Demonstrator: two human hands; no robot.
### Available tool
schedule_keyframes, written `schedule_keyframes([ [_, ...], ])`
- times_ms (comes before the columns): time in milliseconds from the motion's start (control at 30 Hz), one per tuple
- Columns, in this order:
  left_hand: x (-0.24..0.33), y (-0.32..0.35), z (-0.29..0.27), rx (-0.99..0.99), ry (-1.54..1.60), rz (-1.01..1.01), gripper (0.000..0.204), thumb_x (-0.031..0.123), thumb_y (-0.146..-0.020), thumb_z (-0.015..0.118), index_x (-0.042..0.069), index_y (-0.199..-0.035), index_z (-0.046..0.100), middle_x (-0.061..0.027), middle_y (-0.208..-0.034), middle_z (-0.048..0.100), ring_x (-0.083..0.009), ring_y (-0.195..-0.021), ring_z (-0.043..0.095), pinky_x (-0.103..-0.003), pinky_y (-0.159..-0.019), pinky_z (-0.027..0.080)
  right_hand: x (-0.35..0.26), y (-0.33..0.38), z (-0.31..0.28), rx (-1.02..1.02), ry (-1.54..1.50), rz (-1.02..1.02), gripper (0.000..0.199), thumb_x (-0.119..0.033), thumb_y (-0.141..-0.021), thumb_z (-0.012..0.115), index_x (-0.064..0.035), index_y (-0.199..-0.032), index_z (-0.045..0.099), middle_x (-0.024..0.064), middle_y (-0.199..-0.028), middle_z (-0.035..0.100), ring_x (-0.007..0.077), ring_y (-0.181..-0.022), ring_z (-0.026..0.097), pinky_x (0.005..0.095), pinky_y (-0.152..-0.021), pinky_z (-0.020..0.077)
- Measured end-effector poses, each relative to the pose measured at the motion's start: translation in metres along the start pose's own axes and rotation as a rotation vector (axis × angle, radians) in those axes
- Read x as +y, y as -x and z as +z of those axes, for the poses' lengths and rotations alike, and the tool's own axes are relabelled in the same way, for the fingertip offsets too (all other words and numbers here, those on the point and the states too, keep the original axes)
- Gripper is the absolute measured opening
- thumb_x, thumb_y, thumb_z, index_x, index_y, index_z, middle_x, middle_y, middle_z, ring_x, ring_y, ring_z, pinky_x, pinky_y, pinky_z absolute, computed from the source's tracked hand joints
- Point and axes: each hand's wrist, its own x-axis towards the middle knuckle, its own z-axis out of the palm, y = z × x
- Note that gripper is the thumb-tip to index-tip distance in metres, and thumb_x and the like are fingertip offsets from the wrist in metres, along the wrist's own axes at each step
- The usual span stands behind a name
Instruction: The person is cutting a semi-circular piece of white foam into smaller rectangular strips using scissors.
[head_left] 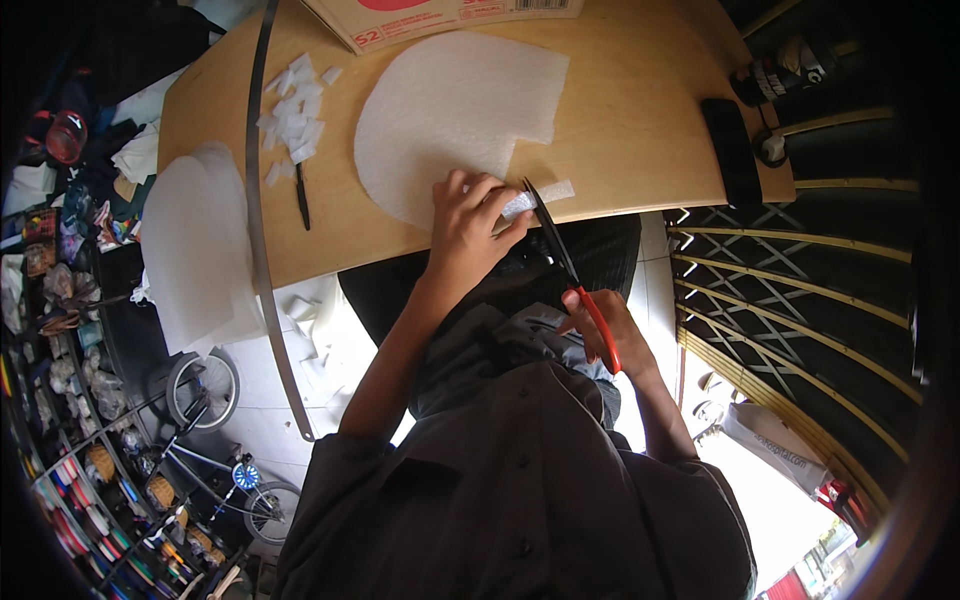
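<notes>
My left hand (468,225) is at the table's near edge, its fingers closed on a narrow white strip (517,205). In my right hand (620,335) is a pair of scissors (600,325) with red handles and dark blades. The blades lie across the strip just right of my left fingertips, with part of the strip showing beyond them. Beneath and beyond my left hand spreads a large white fibrous sheet (440,110), rounded on its left and notched at its right. Small white cut pieces (293,115) are scattered farther left, beside a black pen (302,197).
A long metal ruler (258,200) crosses the table's left side and sticks out past the near edge. White translucent sheets (195,250) hang over the left edge. A cardboard box (450,20) stands at the back. At the right are a black object (730,150) and a folding gate (790,250).
</notes>
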Motion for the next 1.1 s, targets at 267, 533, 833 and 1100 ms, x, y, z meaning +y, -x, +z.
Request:
schedule_keyframes([
  [267, -0.003, 0.000, 0.001, 0.031, 0.026, 0.011, 0.025, 0.015, -0.074, 0.079, 0.008, -0.094, 0.065, -0.0040, -0.095, 0.061, -0.0280, -0.094, 0.053, -0.044, -0.084, 0.041, 0.000, -0.002, 0.008, 0.085, -0.079, -0.082, 0.083, -0.066, -0.096, 0.047, 0.0082, -0.065, 0.068, 0.0122, -0.047, 0.058, 0.0156, -0.036, 0.056, 0.0278, -0.038, 0.0449],
  [533, -0.003, 0.001, -0.002, 0.039, 0.058, -0.013, 0.025, 0.011, -0.073, 0.078, 0.007, -0.094, 0.065, -0.0050, -0.096, 0.060, -0.0287, -0.094, 0.053, -0.044, -0.084, 0.042, 0.004, -0.004, 0.009, 0.035, -0.037, -0.059, 0.072, -0.063, -0.096, 0.049, 0.0040, -0.078, 0.069, 0.0094, -0.052, 0.061, 0.0152, -0.040, 0.059, 0.0284, -0.040, 0.0459],
  [833, -0.002, -0.005, -0.004, 0.023, -0.005, -0.065, 0.027, 0.010, -0.075, 0.078, 0.004, -0.100, 0.068, -0.0063, -0.098, 0.061, -0.0300, -0.093, 0.053, -0.043, -0.084, 0.045, 0.012, 0.000, 0.013, 0.050, -0.141, -0.142, 0.086, -0.071, -0.095, 0.039, 0.0083, -0.082, 0.070, 0.0125, -0.058, 0.065, 0.0151, -0.045, 0.063, 0.0259, -0.040, 0.0477],
  [1100, 0.017, -0.014, -0.018, -0.160, -0.034, -0.027, 0.039, 0.016, -0.079, 0.078, 0.005, -0.114, 0.065, -0.0068, -0.108, 0.059, -0.0304, -0.096, 0.052, -0.044, -0.086, 0.045, 0.025, 0.007, 0.000, 0.021, -0.227, -0.141, 0.092, -0.078, -0.089, 0.040, 0.0107, -0.091, 0.062, 0.0186, -0.086, 0.073, 0.0163, -0.051, 0.066, 0.0267, -0.043, 0.0515],
])
